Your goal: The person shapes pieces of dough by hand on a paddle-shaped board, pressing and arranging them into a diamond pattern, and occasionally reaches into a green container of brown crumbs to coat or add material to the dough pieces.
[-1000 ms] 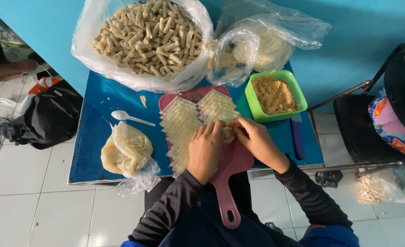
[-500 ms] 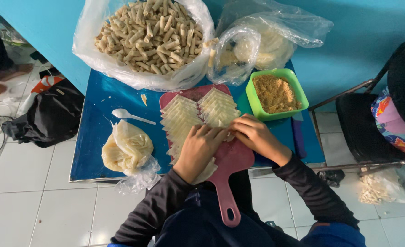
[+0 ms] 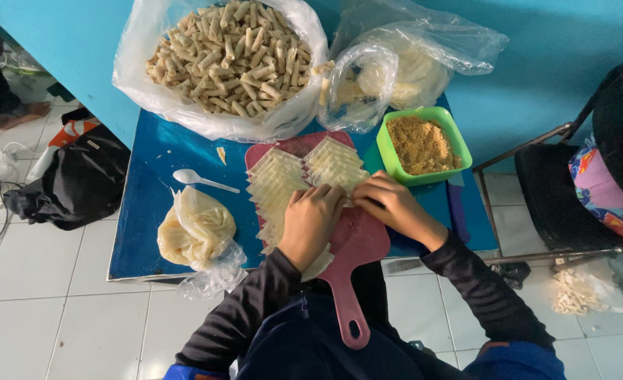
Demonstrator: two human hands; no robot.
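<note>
Green tub (image 3: 455,138) — brown crumbs; big bag (image 3: 143,70) — rolls.

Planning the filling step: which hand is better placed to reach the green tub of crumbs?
Right, probably. The right hand rests at the wrapper sheets just below the green tub. The left hand lies flat on the sheets, farther from the tub, and would have to cross over the right.

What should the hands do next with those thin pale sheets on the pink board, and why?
Probably finish rolling the wrapper under the fingers. Both the left hand and the right hand press together on the pink cutting board, beside fanned pale wrappers, and the big bag of finished rolls shows the shape to aim for.
</note>
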